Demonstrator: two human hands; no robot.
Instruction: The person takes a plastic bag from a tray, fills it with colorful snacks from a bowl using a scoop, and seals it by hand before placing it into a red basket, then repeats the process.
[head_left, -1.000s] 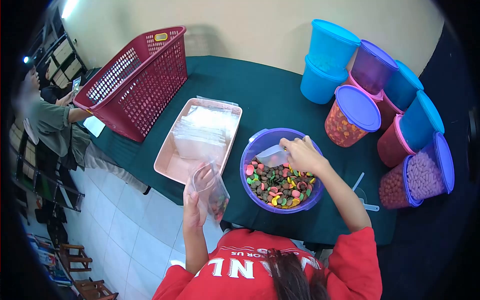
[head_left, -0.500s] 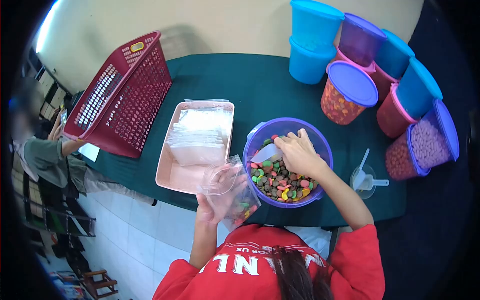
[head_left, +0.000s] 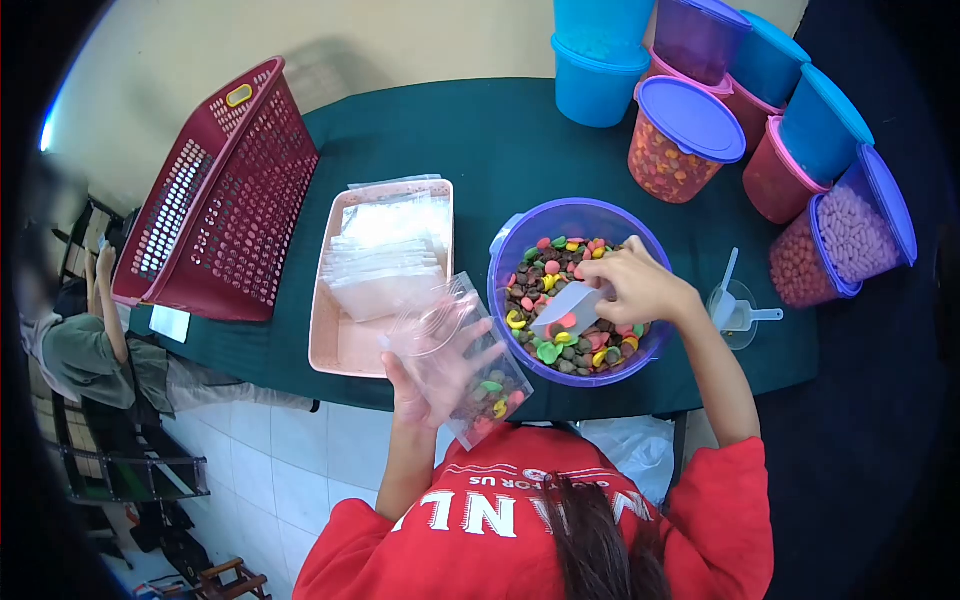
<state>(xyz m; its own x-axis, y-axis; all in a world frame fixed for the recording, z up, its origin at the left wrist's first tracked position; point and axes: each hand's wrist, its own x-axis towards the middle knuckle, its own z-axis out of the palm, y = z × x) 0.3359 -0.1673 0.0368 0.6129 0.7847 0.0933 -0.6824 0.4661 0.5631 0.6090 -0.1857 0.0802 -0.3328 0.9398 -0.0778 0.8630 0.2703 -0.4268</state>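
My left hand (head_left: 435,385) is behind a clear plastic bag (head_left: 465,350), holding it with fingers spread; colourful candies (head_left: 495,395) lie in its bottom. A clear round rim shows at the bag's mouth. My right hand (head_left: 640,285) is closed on a translucent scoop (head_left: 568,308) inside the purple bowl (head_left: 652,365). Under the scoop are brown, green, pink and yellow candies (head_left: 550,268). Left of the bowl stands a pink tray (head_left: 335,340) with a stack of clear bags (head_left: 385,265).
A dark red basket (head_left: 225,210) stands at the left. Lidded tubs (head_left: 690,120) line the back right, near a clear cup (head_left: 735,318) with small scoops. A person in green (head_left: 85,355) is at the far left.
My right hand has turned the scoop, which now shows nearer the bowl's middle over the candies. The whole view has shifted slightly. The bag remains in my left hand.
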